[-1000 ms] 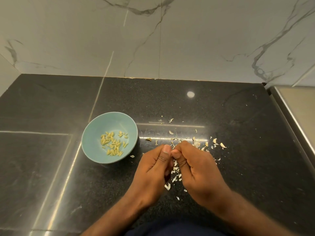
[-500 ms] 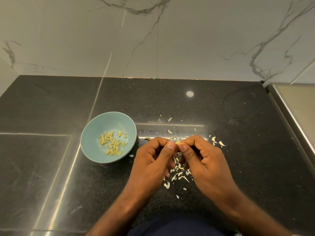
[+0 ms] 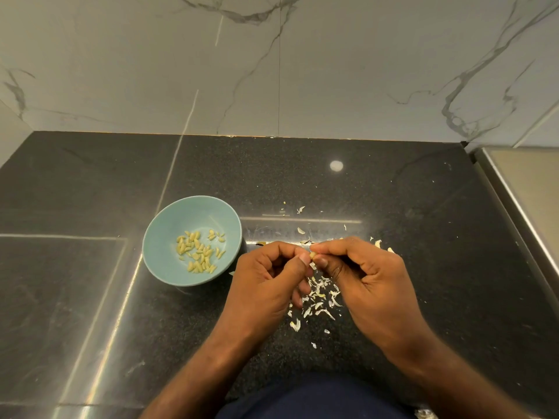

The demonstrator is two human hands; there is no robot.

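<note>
My left hand (image 3: 266, 285) and my right hand (image 3: 367, 279) meet over the black counter (image 3: 423, 237), fingertips together. Between their thumbs and forefingers they pinch one small pale seed (image 3: 312, 255). To the left stands a light blue bowl (image 3: 157, 246) holding several peeled yellowish seeds (image 3: 199, 252). Several white husk flakes (image 3: 319, 297) lie scattered on the counter under and around my hands.
A marble-patterned wall (image 3: 272, 65) closes the back of the counter. A steel edge (image 3: 520, 207) runs along the right side. A few husk bits (image 3: 300, 209) lie farther back, behind my hands.
My hands have risen a little and opened apart at the palms, so the husk pile below them shows. The seed is now visible between the fingertips.
</note>
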